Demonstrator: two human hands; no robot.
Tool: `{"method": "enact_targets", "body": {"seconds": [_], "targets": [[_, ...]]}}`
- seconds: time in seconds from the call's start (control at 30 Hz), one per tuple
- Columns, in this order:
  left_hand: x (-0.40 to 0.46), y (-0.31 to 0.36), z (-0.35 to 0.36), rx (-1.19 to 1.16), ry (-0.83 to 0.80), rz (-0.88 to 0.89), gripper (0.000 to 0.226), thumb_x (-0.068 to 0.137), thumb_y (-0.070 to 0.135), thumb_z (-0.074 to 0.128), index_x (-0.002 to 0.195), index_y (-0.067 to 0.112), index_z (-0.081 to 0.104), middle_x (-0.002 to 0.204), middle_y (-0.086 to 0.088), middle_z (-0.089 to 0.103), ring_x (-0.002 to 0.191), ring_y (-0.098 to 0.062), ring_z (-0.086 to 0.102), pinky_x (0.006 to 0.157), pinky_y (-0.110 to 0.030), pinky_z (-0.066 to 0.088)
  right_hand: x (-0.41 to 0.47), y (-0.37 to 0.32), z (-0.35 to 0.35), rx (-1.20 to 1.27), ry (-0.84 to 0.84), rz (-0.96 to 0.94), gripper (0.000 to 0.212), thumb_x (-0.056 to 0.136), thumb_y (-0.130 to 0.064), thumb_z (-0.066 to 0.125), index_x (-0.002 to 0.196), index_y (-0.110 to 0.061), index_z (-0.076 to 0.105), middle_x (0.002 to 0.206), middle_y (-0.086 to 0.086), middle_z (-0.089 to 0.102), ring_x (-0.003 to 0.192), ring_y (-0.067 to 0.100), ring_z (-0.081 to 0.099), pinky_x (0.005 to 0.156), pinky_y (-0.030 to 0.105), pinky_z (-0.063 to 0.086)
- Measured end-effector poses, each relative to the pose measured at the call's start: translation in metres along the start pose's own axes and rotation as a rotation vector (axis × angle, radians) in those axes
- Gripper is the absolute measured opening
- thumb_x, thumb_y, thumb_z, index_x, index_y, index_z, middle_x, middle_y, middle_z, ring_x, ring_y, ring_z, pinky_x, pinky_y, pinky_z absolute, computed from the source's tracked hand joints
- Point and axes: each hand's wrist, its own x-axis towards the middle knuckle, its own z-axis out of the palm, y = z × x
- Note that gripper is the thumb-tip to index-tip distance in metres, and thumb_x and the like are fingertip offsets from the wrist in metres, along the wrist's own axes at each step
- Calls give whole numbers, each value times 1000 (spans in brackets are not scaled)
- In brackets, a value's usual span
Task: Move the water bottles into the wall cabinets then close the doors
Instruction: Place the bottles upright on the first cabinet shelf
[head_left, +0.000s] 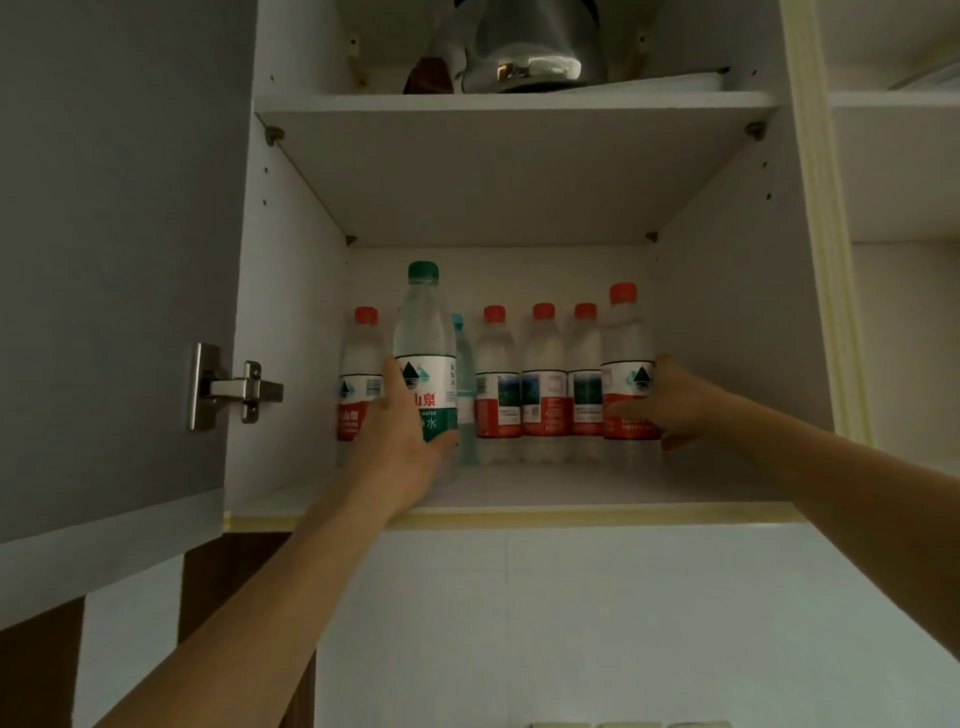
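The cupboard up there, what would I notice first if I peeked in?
Probably the two hands reaching in: the left hand grips a green-capped water bottle at the left of the lower shelf, and the right hand holds a red-capped water bottle at the right. Between them, a row of red-capped bottles stands at the back. A shiny kettle sits on the shelf above.

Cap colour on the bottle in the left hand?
Green, clear in the head view: green-capped bottle in the left hand.

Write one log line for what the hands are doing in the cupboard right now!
left hand: holds green-capped bottle | right hand: holds red-capped bottle | both at lower shelf | cabinet door: open
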Motion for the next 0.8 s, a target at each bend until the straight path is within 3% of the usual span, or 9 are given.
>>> {"method": "enact_targets", "body": {"seconds": [0.13,0.27,0.33,0.43,0.5,0.57,0.7,0.8], "targets": [[-2,-4,-1,-6,-10,16,96,84,11,80,153,32,17,142,-7,54,121,-25,60,99,-53,54,9,-2,7,-54,21,45,65,90,-31,76,135,-7,36,124,16,57,107,34,62,81,52,61],[-4,-3,-1,11,-9,26,95,85,13,79,154,29,16,143,-6,53,122,-25,59,99,-53,54,22,1,17,-85,70,30,69,88,-27,79,138,-1,39,125,17,61,101,28,62,80,41,56],[-4,-2,-2,17,-9,29,94,85,14,79,154,28,16,143,-6,53,123,-26,59,99,-53,54,23,5,18,-121,84,-4,88,84,-28,83,149,-3,29,133,17,59,110,28,62,92,43,55],[-6,1,-4,39,-16,16,95,86,16,79,155,28,15,143,-7,53,121,-26,59,99,-54,53,14,8,16,-365,157,-104,134,73,-38,90,160,-18,-11,156,20,30,137,40,43,110,54,44],[-8,2,-4,47,-21,17,95,86,16,79,155,27,15,142,-7,54,119,-26,60,99,-53,54,10,9,12,-634,218,-210,142,68,-50,90,158,-26,-18,166,17,-3,151,46,13,114,61,33],[-9,2,-5,50,-22,14,95,86,16,79,155,28,15,141,-7,55,116,-25,61,98,-51,55,8,9,8,-808,192,-308,143,66,-58,87,157,-30,-19,166,12,-24,154,43,-8,116,63,28],[-10,3,-5,66,-25,8,94,88,19,78,156,27,13,140,-8,54,115,-25,61,97,-50,55,9,10,1,-996,136,-346,136,67,-69,81,160,-27,-9,165,13,-25,154,40,-10,118,59,31],[-9,3,-6,64,-23,17,93,88,19,77,155,27,13,140,-7,55,113,-24,62,96,-50,56,12,10,-6,-1099,137,-341,136,69,-72,77,160,-23,-12,165,20,-22,155,40,-9,121,54,26]]}}
